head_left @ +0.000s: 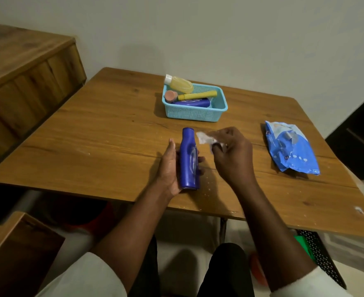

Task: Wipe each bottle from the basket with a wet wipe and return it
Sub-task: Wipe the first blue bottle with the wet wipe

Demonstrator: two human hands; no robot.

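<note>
Bottle (189, 160) cradled in left hand (170, 168); right hand (230, 153) beside it pinches wipe (205, 137).

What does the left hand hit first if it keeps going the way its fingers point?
Probably nothing soon: the left hand, gripping the blue bottle, points up the table toward the basket. That basket looks like the first thing in line, though depth is unclear.

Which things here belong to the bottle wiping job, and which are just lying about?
Job: blue bottle in the left hand; wet wipe in the right hand; basket of bottles; wipes pack.

Lying about: wooden cabinet; black mesh crate under the table.
</note>
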